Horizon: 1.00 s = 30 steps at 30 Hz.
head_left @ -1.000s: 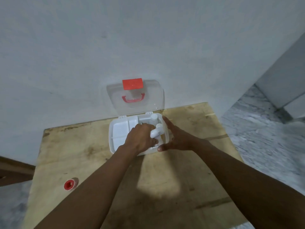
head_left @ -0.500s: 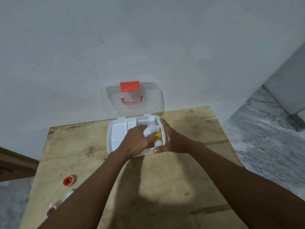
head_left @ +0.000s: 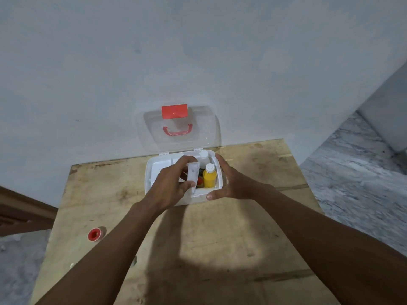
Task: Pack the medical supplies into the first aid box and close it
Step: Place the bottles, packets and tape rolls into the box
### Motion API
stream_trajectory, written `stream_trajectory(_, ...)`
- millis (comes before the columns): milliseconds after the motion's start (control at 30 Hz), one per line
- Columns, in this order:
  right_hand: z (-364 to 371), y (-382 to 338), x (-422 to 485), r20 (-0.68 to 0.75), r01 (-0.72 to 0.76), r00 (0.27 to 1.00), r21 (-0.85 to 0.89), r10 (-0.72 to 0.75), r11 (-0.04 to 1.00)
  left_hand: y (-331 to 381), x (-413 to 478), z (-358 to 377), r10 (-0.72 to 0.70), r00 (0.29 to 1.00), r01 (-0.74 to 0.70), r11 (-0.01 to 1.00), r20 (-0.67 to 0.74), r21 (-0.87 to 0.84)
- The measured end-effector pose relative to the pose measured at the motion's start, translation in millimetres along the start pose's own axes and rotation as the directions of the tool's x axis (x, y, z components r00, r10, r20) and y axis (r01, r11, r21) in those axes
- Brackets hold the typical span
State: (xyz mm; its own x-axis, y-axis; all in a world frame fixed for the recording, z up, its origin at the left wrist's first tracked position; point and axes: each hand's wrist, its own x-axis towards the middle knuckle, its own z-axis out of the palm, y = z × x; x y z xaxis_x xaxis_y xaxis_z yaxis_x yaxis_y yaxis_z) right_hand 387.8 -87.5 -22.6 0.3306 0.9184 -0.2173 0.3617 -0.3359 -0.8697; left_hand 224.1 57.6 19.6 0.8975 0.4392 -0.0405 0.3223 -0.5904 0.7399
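The white first aid box [head_left: 154,170] stands open at the far edge of the table, its clear lid [head_left: 207,133] with red latch and handle leaning on the wall. Inside its right part stand a yellow bottle [head_left: 208,177] with a white cap and a white bottle [head_left: 204,156] behind it. My left hand [head_left: 169,186] is over the box, shut on a white tube [head_left: 193,175] held upright beside the yellow bottle. My right hand [head_left: 229,183] cups the box's right wall, thumb at the front corner. A red tape roll [head_left: 94,234] lies on the table at the left.
The wooden table [head_left: 220,238] ends near a grey wall at the back. A marble floor [head_left: 356,172] lies off its right edge. A brown wooden piece [head_left: 19,214] sits beyond the left edge.
My left hand has drawn back and lifted, now holding the white tube upright. The yellow bottle stands uncovered in the box. The view has shifted slightly.
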Motion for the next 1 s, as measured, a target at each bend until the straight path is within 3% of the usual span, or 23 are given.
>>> stream_trajectory(133,-0.1,-3.2,-0.8,0.0,-0.014,1.0,0.01,0.014,1.0,0.3,3.6,5.5,0.015,0.997,-0.018,0.999,-0.076,-0.044)
stream_trajectory(400,-0.9,-4.4,0.2,-0.007,-0.023,1.0,-0.01,0.023,1.0,-4.8,10.0,15.3,-0.166,0.973,0.099,0.93,-0.162,-0.355)
stream_trajectory(533,-0.9,-5.4,-0.3,-0.004,-0.031,1.0,-0.01,0.031,0.999,-9.0,9.2,22.3,-0.076,0.992,0.067,0.994,-0.101,-0.085)
stream_trajectory(667,-0.4,-4.2,0.4,0.004,-0.031,0.999,-0.008,0.031,0.999,-5.7,11.6,26.0,0.022,0.998,-0.029,0.991,0.058,0.133)
stream_trajectory(1000,-1.0,-1.6,1.6,0.013,-0.041,0.999,-0.028,0.041,0.999,0.8,21.3,24.2,-0.093,0.987,0.067,0.979,0.13,0.193)
